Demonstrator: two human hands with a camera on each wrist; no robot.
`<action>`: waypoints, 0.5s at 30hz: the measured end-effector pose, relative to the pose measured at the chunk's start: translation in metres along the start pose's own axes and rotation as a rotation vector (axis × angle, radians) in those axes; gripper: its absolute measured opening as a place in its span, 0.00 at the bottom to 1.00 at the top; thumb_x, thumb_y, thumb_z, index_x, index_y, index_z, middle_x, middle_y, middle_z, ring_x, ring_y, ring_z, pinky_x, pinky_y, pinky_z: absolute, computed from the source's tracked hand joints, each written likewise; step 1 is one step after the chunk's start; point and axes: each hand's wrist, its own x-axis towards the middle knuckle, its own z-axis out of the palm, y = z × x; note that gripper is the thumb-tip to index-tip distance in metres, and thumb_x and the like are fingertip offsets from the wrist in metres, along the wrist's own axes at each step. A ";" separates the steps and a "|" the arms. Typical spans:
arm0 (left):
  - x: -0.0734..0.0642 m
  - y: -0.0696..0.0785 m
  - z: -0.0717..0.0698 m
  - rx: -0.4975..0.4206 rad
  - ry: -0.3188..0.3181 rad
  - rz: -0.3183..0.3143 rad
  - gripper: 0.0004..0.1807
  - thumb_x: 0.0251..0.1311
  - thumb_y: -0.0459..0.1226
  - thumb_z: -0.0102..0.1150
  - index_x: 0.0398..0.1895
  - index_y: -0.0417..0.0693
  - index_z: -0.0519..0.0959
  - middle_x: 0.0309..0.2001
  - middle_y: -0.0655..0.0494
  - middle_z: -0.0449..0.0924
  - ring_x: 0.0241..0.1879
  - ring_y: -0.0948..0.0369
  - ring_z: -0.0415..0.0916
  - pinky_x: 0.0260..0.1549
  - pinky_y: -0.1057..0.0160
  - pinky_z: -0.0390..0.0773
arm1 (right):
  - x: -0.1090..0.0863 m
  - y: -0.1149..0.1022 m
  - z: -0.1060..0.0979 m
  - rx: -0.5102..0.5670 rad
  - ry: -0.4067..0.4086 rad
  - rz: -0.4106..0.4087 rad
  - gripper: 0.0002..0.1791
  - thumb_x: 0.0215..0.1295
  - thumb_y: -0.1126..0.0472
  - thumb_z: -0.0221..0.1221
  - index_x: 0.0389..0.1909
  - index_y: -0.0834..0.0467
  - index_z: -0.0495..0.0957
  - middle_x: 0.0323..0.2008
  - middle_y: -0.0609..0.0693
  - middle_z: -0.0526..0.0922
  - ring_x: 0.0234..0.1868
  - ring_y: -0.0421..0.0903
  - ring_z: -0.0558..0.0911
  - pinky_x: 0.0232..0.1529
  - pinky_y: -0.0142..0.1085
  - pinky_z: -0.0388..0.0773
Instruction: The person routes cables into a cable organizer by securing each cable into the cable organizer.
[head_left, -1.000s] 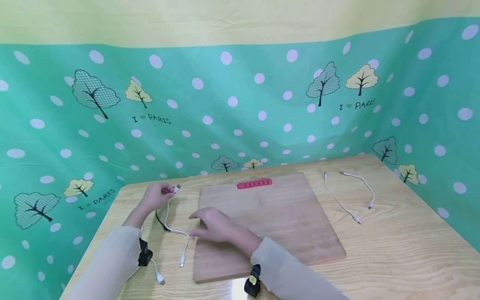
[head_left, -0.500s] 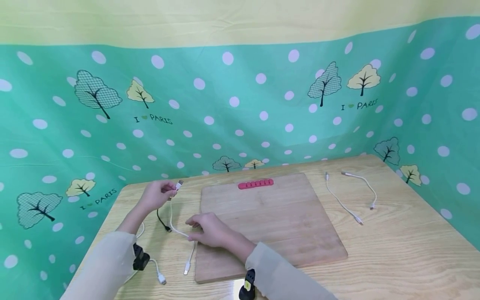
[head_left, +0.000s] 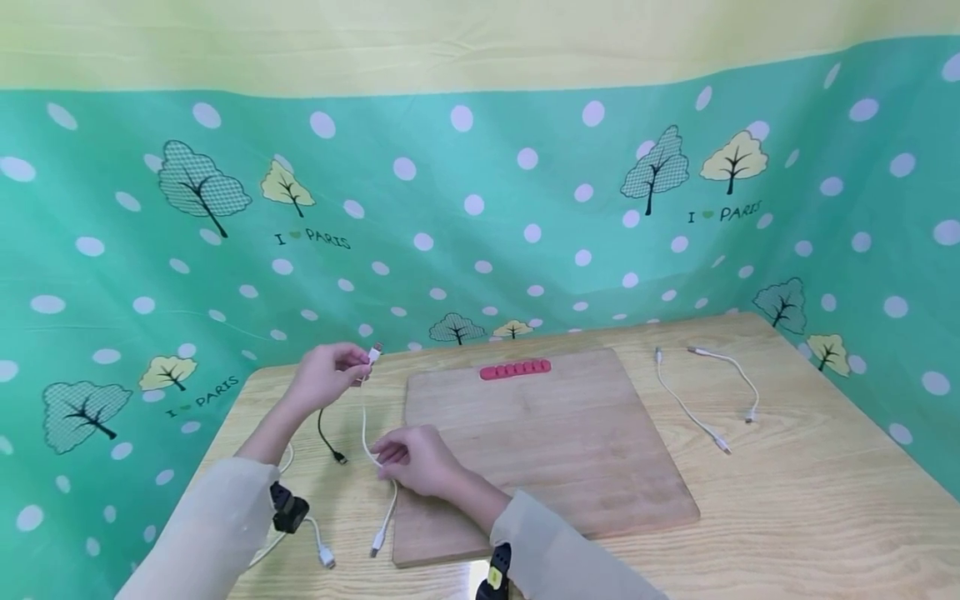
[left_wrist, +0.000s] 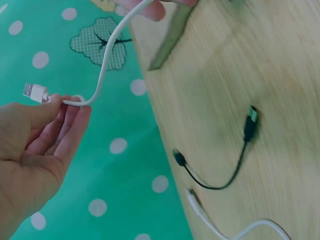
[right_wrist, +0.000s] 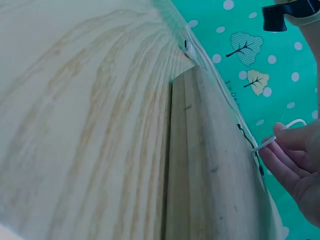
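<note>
A white USB cable (head_left: pixel 364 425) is stretched between both hands. My left hand (head_left: pixel 330 375) pinches it just behind its USB plug (left_wrist: pixel 36 93), thumb on top and the metal end pointing outward. Lower down and to the right, my right hand (head_left: pixel 423 458) pinches the same cable partway along its length, over the left edge of the wooden board (head_left: pixel 540 442). In the right wrist view, the cable (right_wrist: pixel 265 143) runs between thumb and fingers. Its other connector (head_left: pixel 377 543) hangs below the right hand, beside the board's front left corner.
A short black USB cable (head_left: pixel 325 437) lies left of the board. Another white cable (head_left: pixel 317 533) lies nearer, partly behind the left forearm. Two white cables, one long (head_left: pixel 682 404) and one curved (head_left: pixel 731 360), lie right of the board. A red slotted strip (head_left: pixel 515 369) sits at the board's back edge.
My left hand has raised the plug and moved it right. My right hand, loose with fingers apart at first, has closed in and now pinches the cable's middle.
</note>
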 end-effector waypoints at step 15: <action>0.034 0.036 0.018 -0.354 -0.018 -0.178 0.15 0.63 0.31 0.57 0.50 0.28 0.74 0.46 0.32 0.81 0.34 0.61 0.85 0.42 0.63 0.86 | -0.007 0.003 -0.023 0.503 0.133 0.290 0.13 0.51 0.71 0.68 0.40 0.65 0.83 0.35 0.61 0.87 0.29 0.35 0.83 0.35 0.26 0.83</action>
